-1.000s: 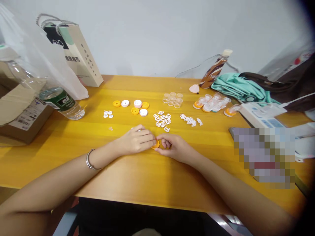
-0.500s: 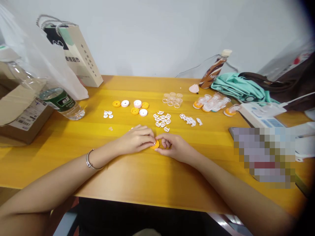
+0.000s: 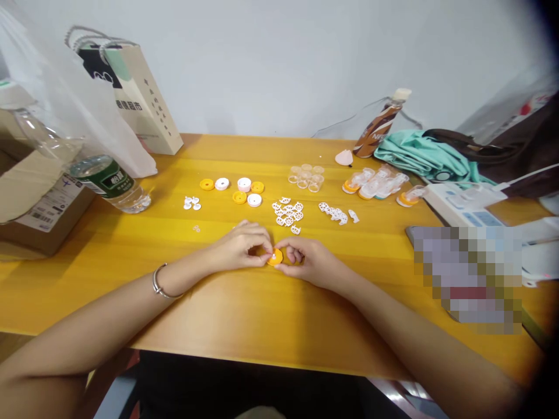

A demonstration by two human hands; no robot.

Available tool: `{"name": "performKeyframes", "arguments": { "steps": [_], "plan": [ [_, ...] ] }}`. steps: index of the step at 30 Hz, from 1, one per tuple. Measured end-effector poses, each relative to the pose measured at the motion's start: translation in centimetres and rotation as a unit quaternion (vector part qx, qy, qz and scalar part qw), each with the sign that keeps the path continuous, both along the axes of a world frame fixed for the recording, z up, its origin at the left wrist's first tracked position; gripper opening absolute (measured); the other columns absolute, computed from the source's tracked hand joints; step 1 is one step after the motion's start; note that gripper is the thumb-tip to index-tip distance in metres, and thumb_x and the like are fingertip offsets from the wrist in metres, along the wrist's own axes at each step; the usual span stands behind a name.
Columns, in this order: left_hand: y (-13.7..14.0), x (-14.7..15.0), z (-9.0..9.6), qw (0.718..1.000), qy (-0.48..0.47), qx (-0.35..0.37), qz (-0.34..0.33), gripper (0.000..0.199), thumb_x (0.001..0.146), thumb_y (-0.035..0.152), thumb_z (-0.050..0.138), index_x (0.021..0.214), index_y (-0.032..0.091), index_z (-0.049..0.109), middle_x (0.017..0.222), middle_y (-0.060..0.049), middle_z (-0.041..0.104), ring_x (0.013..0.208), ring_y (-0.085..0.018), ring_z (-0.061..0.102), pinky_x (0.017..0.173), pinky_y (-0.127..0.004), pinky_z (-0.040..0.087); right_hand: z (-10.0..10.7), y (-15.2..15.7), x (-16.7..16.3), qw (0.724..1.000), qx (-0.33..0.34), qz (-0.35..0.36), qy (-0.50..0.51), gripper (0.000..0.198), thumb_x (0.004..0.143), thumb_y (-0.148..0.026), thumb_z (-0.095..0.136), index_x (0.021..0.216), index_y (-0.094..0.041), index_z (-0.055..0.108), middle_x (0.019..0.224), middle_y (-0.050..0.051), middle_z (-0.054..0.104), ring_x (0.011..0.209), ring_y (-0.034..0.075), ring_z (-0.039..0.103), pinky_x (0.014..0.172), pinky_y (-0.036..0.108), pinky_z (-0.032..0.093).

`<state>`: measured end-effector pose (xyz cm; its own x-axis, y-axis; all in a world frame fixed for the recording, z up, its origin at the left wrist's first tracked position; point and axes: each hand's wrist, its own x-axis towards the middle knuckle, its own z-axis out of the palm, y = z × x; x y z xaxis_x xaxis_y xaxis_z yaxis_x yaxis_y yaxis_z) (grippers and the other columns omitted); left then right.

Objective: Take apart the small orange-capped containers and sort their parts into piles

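Note:
A round orange cap-like piece (image 3: 276, 260) with a small white part at its centre sits between my two hands, low over the table. My right hand (image 3: 308, 259) pinches its right side between thumb and index finger, the other fingers curled. My left hand (image 3: 244, 247) is closed at the piece's left edge, fingertips near the white centre; whether it grips anything small is hidden. Beyond my hands lie white spoked wheel pieces (image 3: 288, 212), white curved pieces (image 3: 335, 213), orange caps (image 3: 240, 198), white caps (image 3: 254, 199) and small white discs (image 3: 192, 203).
Clear little cups (image 3: 307, 176) and assembled clear-topped pieces (image 3: 378, 181) stand farther back. A water bottle (image 3: 111, 183), cardboard box (image 3: 52, 203) and paper bag (image 3: 148, 99) occupy the left. On the right are a brown drink bottle (image 3: 378, 125), green cloth (image 3: 423, 154) and power strip (image 3: 463, 203).
My left fingertips have shifted slightly left and off the top of the orange piece, so its white centre shows more. My right hand stays put around it.

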<state>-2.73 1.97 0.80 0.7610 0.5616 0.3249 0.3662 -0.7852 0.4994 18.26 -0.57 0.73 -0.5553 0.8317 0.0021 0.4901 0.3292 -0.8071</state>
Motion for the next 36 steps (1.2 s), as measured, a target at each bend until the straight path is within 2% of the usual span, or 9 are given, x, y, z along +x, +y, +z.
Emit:
{"name": "performKeyframes", "arguments": {
  "steps": [5,10,17,22,26,28,30,33,36],
  "plan": [
    [0.0,0.1,0.2,0.999,-0.039,-0.035,0.012,0.009,0.082,0.024,0.056,0.081,0.017,0.06,0.082,-0.001,0.062,0.076,-0.011,0.055,0.076,-0.027,0.038,-0.1,0.0,0.0,1.0,0.003,-0.004,0.004,0.02,0.071,-0.025,0.063,0.089,-0.017,0.059,0.06,-0.006,0.04,0.052,0.006,0.036,0.051,0.02,0.03],
    [-0.1,0.1,0.4,0.992,-0.083,-0.088,0.046,0.011,0.085,0.025,0.053,0.084,0.015,0.059,0.083,-0.003,0.059,0.073,-0.01,0.053,0.065,-0.022,0.04,-0.2,0.0,0.0,1.0,0.006,-0.004,0.002,0.02,0.071,-0.024,0.063,0.089,-0.017,0.06,0.06,-0.006,0.04,0.053,0.006,0.037,0.052,0.02,0.031],
    [-0.4,0.3,0.6,0.981,-0.097,-0.149,0.073,0.013,0.085,0.026,0.052,0.082,0.015,0.058,0.083,-0.003,0.058,0.068,-0.008,0.05,0.056,-0.019,0.037,-0.3,0.1,0.1,1.0,0.004,-0.002,0.001,0.021,0.072,-0.025,0.063,0.091,-0.018,0.06,0.061,-0.006,0.041,0.053,0.006,0.038,0.051,0.02,0.031],
    [-0.5,0.6,1.1,0.956,-0.157,-0.225,0.102,0.013,0.083,0.026,0.052,0.079,0.014,0.055,0.077,-0.002,0.056,0.068,-0.009,0.048,0.063,-0.021,0.039,-0.4,0.1,0.1,1.0,-0.001,-0.002,-0.002,0.022,0.072,-0.025,0.063,0.093,-0.018,0.06,0.06,-0.006,0.041,0.052,0.006,0.038,0.051,0.02,0.031],
    [-0.4,0.2,1.9,0.928,-0.182,-0.307,0.108,0.016,0.082,0.03,0.052,0.079,0.015,0.053,0.074,0.0,0.055,0.064,-0.008,0.047,0.06,-0.021,0.04,-0.4,0.1,0.1,1.0,0.007,-0.006,0.0,0.021,0.072,-0.025,0.063,0.092,-0.018,0.06,0.06,-0.006,0.04,0.052,0.006,0.037,0.051,0.02,0.031],
    [-0.2,-0.7,2.8,0.925,-0.16,-0.331,0.099,0.019,0.082,0.033,0.053,0.077,0.015,0.051,0.071,0.001,0.053,0.061,-0.008,0.046,0.059,-0.021,0.04,-0.4,0.0,0.1,1.0,0.007,-0.005,-0.003,0.021,0.072,-0.025,0.062,0.092,-0.018,0.06,0.06,-0.006,0.04,0.052,0.007,0.037,0.051,0.02,0.031],
    [0.2,-2.2,4.0,0.933,-0.114,-0.327,0.093,0.021,0.081,0.036,0.053,0.078,0.015,0.051,0.07,0.001,0.053,0.061,-0.008,0.046,0.059,-0.021,0.04,-0.3,0.1,0.1,1.0,0.006,-0.001,-0.006,0.021,0.072,-0.025,0.062,0.092,-0.018,0.06,0.06,-0.006,0.04,0.053,0.007,0.038,0.052,0.02,0.031],
    [1.3,-5.5,5.7,0.958,-0.027,-0.256,0.126,0.02,0.082,0.037,0.052,0.08,0.017,0.054,0.074,0.0,0.055,0.065,-0.01,0.048,0.062,-0.022,0.04,-0.3,0.1,0.2,1.0,0.008,0.002,-0.008,0.022,0.073,-0.027,0.062,0.092,-0.018,0.06,0.061,-0.006,0.041,0.054,0.007,0.039,0.052,0.02,0.032],
    [2.7,-9.2,6.6,0.957,0.098,-0.211,0.176,0.021,0.081,0.039,0.051,0.084,0.018,0.057,0.075,0.001,0.058,0.066,-0.011,0.049,0.063,-0.022,0.04,-0.3,0.1,0.2,1.0,0.01,0.0,-0.01,0.021,0.073,-0.028,0.061,0.092,-0.018,0.06,0.061,-0.006,0.04,0.054,0.007,0.039,0.051,0.02,0.031]
  ]
}}
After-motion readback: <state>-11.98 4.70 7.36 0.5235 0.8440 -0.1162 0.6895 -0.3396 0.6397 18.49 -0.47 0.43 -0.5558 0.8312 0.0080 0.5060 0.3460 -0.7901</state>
